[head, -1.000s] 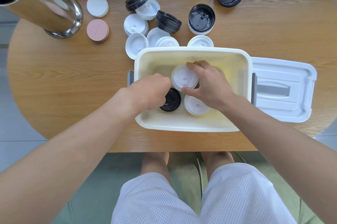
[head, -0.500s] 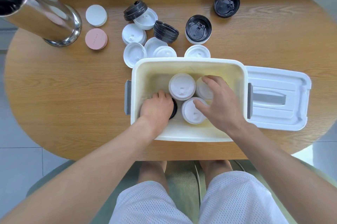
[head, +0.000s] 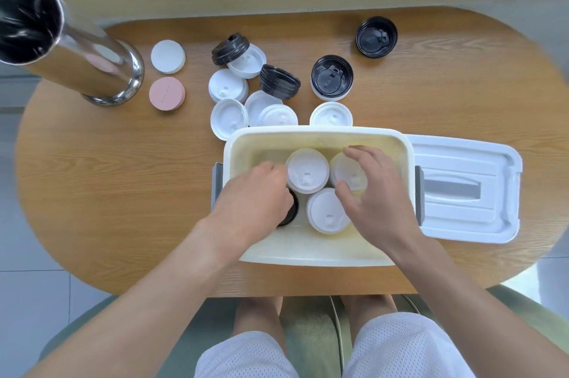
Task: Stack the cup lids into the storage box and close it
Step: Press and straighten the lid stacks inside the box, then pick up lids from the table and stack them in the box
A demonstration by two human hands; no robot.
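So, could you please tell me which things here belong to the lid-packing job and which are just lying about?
Job:
storage box
box cover
white lids
black lids
both hands

Lying about:
steel cylinder
pink disc
white disc

Both hands (head: 257, 193) reach among lids (head: 307, 170) inside storage box (head: 317, 254).
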